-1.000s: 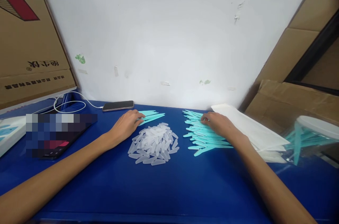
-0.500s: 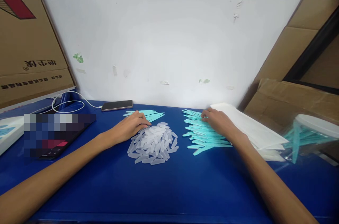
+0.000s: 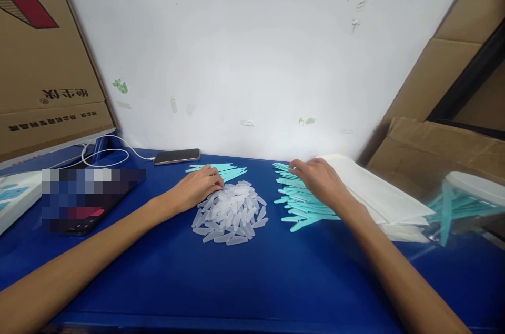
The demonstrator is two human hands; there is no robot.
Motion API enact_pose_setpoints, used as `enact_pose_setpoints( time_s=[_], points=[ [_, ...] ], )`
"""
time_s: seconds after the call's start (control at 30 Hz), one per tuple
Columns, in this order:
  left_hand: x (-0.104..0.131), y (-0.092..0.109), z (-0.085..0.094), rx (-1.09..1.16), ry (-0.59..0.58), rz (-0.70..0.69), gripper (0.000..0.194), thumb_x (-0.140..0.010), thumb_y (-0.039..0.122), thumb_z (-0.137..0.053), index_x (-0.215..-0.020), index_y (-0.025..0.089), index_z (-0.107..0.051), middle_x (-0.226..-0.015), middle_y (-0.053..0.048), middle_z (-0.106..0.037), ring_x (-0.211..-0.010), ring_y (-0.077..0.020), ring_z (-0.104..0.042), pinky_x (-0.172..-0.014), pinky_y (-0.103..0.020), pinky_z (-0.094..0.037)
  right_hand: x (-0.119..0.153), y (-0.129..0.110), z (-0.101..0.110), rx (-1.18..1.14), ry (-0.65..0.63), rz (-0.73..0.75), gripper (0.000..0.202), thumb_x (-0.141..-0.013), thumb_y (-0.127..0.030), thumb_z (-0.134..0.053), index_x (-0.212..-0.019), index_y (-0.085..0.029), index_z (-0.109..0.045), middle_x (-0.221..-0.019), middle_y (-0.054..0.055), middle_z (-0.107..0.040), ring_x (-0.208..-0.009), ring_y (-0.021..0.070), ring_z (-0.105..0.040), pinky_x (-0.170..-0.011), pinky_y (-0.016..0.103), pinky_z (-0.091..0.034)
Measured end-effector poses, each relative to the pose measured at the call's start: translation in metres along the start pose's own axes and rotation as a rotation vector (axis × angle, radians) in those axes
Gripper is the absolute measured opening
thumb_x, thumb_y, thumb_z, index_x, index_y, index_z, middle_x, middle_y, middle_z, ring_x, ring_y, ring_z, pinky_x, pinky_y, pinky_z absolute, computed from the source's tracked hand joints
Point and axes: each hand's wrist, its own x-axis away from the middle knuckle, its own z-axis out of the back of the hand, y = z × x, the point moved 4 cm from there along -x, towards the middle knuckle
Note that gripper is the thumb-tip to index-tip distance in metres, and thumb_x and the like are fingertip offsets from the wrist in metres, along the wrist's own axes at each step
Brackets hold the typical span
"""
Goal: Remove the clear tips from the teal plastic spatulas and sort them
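Note:
A heap of small frosted plastic caps (image 3: 232, 215) lies on the blue table. At its upper left edge is my left hand (image 3: 201, 185), fingers bent and pressed together; whatever they pinch is hidden. Just behind that hand lies a small group of slim turquoise plastic sticks (image 3: 233, 172). To the right is a larger pile of the same turquoise sticks (image 3: 302, 205), their narrow ends towards the left. Over the far part of this pile is my right hand (image 3: 321, 179), with its thumb and fingers curled together at a stick's end. I cannot make out whether it has lifted one.
A phone (image 3: 177, 156) on a white cable lies at the back, a tablet-like dark device (image 3: 114, 202) at the left. White bags (image 3: 382, 197) and a clear tub (image 3: 473, 189) with turquoise sticks stand right. Cardboard boxes (image 3: 51, 60) flank the table (image 3: 236, 286).
My right hand has moved slightly left and up across the turquoise pile. My left hand's fingers have drawn in closer at the edge of the caps. The view has shifted a little.

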Motion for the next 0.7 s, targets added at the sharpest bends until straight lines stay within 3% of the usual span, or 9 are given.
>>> enact_pose_setpoints(
  time_s=[0.3,0.53,0.7],
  points=[
    [0.001,-0.003,0.004,-0.057,-0.008,0.018,0.034,-0.103,0.036,-0.036,-0.099,0.019,-0.065,-0.101,-0.008,-0.062,-0.097,-0.0225,-0.056,-0.081,-0.033,-0.045,-0.001,-0.005,0.002,-0.031,0.011,0.013,0.021,-0.102,-0.031,-0.046,-0.11,-0.023,-0.064,-0.079,0.003,-0.074,-0.075,0.023,-0.066,-0.072,0.032,-0.039],
    [0.002,-0.003,-0.001,0.025,-0.022,0.005,0.037,-0.103,0.042,-0.036,-0.118,0.023,-0.064,-0.111,-0.009,-0.061,-0.107,-0.0246,-0.054,-0.081,-0.033,-0.046,0.0,-0.013,0.008,-0.037,-0.01,0.022,0.023,-0.102,-0.031,-0.047,-0.111,-0.022,-0.066,-0.084,0.005,-0.075,-0.079,0.0241,-0.067,-0.072,0.032,-0.041],
    [0.002,-0.001,-0.002,0.075,-0.016,-0.009,0.034,-0.102,0.043,-0.039,-0.11,0.025,-0.067,-0.11,-0.007,-0.062,-0.105,-0.0242,-0.055,-0.08,-0.032,-0.046,0.0,-0.018,0.013,-0.049,-0.001,0.052,0.024,-0.102,-0.03,-0.045,-0.111,-0.021,-0.066,-0.093,0.006,-0.076,-0.078,0.0236,-0.068,-0.073,0.033,-0.042]
  ],
)
